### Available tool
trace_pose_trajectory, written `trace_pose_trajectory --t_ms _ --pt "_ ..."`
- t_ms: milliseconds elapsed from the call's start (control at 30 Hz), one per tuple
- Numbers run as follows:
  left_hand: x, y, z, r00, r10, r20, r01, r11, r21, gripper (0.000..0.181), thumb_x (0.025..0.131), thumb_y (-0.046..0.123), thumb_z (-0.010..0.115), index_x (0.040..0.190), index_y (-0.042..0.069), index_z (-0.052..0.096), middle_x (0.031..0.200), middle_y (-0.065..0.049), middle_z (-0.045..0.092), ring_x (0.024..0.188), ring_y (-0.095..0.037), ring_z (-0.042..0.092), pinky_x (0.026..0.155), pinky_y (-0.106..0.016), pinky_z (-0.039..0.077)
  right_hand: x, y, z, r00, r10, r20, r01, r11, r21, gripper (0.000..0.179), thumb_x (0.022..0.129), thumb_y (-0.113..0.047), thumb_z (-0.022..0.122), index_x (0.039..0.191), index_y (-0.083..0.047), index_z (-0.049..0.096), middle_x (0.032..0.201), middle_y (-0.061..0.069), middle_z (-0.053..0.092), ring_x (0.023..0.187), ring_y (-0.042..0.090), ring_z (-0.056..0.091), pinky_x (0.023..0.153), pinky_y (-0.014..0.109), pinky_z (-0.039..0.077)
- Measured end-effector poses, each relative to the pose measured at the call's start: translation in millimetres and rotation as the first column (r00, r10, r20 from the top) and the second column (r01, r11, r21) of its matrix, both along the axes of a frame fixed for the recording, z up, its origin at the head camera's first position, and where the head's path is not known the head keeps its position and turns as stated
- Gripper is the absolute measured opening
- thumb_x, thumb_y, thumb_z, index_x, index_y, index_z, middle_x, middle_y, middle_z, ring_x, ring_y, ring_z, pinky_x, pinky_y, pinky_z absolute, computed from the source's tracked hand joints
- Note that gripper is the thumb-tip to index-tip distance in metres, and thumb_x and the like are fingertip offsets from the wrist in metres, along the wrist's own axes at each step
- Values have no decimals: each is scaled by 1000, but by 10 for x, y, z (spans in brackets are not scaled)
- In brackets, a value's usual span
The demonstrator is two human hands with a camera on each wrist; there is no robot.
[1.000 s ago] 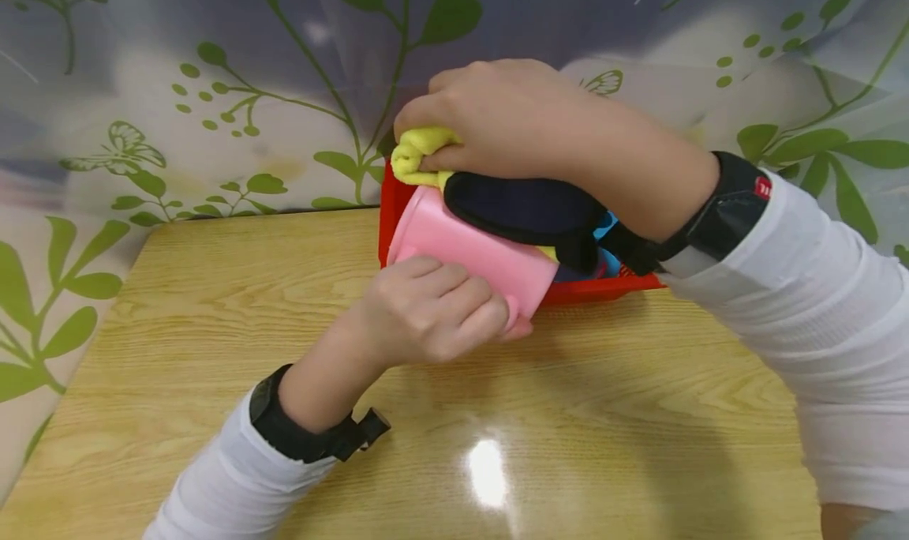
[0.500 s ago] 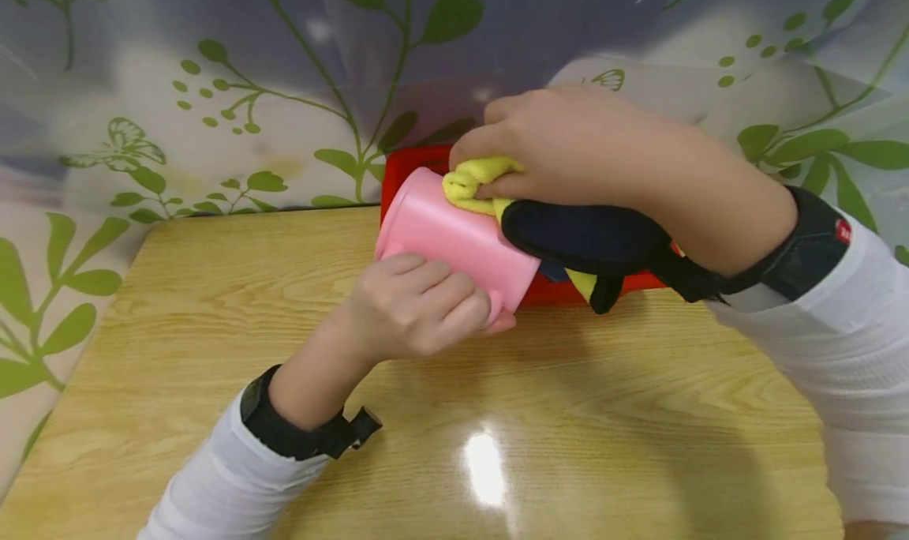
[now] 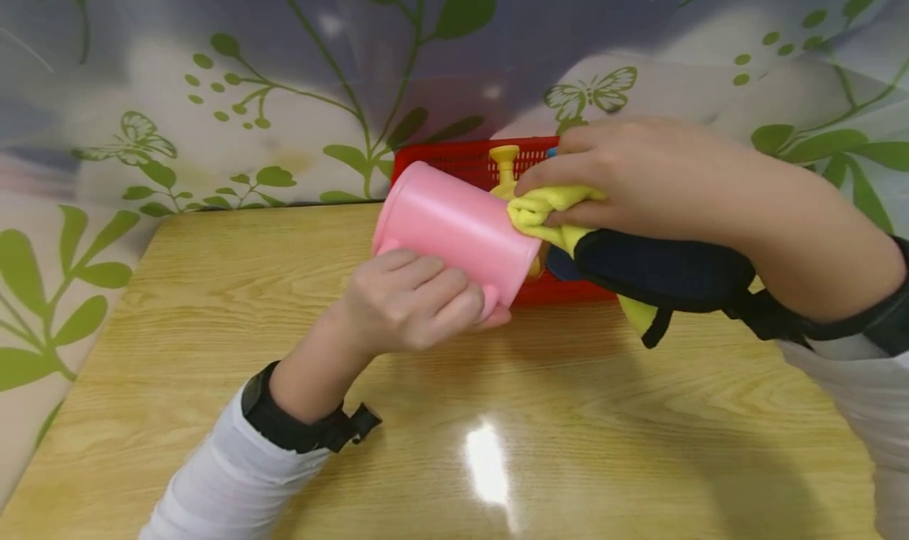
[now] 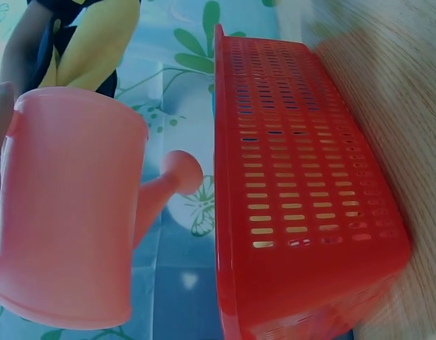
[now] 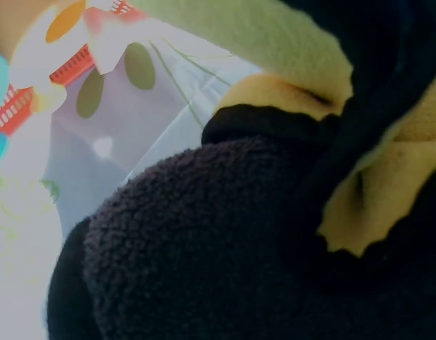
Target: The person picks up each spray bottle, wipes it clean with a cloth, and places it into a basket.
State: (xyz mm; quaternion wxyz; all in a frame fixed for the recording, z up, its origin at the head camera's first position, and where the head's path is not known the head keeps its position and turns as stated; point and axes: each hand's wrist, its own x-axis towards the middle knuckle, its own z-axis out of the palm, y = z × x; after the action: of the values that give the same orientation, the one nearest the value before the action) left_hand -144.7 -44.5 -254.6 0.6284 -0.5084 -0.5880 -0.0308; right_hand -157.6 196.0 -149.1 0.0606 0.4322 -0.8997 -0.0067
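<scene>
A pink toy watering can (image 3: 454, 220) is held tipped on its side over the basket by my left hand (image 3: 415, 303), whose fingers curl round its handle. In the left wrist view its spout (image 4: 156, 202) shows on the side facing the basket. My right hand (image 3: 632, 181) pinches a bunched yellow and dark cloth (image 3: 660, 268) between thumb and fingers. The cloth's yellow fold lies against the right end of the can, and its dark part hangs below the wrist. Cloth fills most of the right wrist view, hiding the fingers there.
Behind the can, a red slotted basket (image 3: 454, 153) stands on the wooden table (image 3: 284, 445) near the wall. Inside it are a yellow piece (image 3: 505, 161) and a dark blue piece (image 3: 562, 264). A leaf-patterned covering (image 3: 284, 74) hangs behind.
My right hand has slid the cloth rightward and nearer along the can, from its left rim to its right end. The can has shifted slightly left, uncovering more of the basket.
</scene>
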Motion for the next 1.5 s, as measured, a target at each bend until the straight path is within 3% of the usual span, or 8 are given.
trace_pose_trajectory --t_ms 133,433,733,833,933,1067,1200,1500 --pt "0 -11 14 1000 0 0 0 1000 2 38 84 39 71 70 12 49 54 5 43 47 -7 36 46 -19 26 -8 98 -1 1000 1 15 -1 1000 14 35 85 -33 73 118 -36 65 88 -8 58 75 12 48 59 30 39" --pt "19 16 27 998 -55 0 55 998 28 35 83 36 72 69 11 52 54 5 42 45 -7 35 45 -19 27 -84 148 8 980 -88 178 91 996 -6 33 87 -33 71 119 -38 64 98 -9 61 84 12 53 70 35 44" --pt "18 30 22 998 -62 -29 63 998 22 36 82 39 72 69 12 54 54 6 42 45 -7 36 45 -18 29 -207 -3 60 969 -77 236 85 996 -21 33 89 -32 69 122 -31 63 106 -4 66 86 17 58 77 38 46" --pt "20 28 19 997 -73 -32 74 997 21 35 82 39 73 70 12 54 54 5 43 46 -7 38 46 -18 30 -282 -85 88 962 -57 267 66 997 -26 34 90 -33 68 124 -28 63 122 -1 65 95 21 62 84 42 47" --pt "25 35 26 996 -84 -35 84 996 20 35 82 39 73 69 12 54 54 6 44 46 -7 38 46 -18 31 -347 -170 114 959 -22 282 35 999 -42 32 91 -32 67 122 -25 64 124 0 64 100 22 61 88 42 46" --pt "43 54 42 994 -100 -36 101 995 5 35 82 39 73 69 13 55 55 6 45 46 -6 38 46 -17 32 -430 -291 148 959 3 283 13 998 -54 28 92 -30 65 119 -23 64 110 -1 65 94 20 57 85 39 44" --pt "66 68 62 993 -114 -41 114 993 -1 34 83 38 72 70 12 55 55 6 44 46 -6 38 46 -17 31 -517 -416 186 963 16 270 0 998 -61 26 92 -27 65 118 -21 65 108 0 66 93 20 56 84 37 43" --pt "84 106 69 988 -140 -72 140 990 -2 34 82 40 73 72 12 57 55 6 45 47 -7 41 47 -18 31 -617 -591 267 960 -31 279 38 999 -21 27 94 -29 61 121 -22 62 104 2 64 92 21 54 84 34 41"
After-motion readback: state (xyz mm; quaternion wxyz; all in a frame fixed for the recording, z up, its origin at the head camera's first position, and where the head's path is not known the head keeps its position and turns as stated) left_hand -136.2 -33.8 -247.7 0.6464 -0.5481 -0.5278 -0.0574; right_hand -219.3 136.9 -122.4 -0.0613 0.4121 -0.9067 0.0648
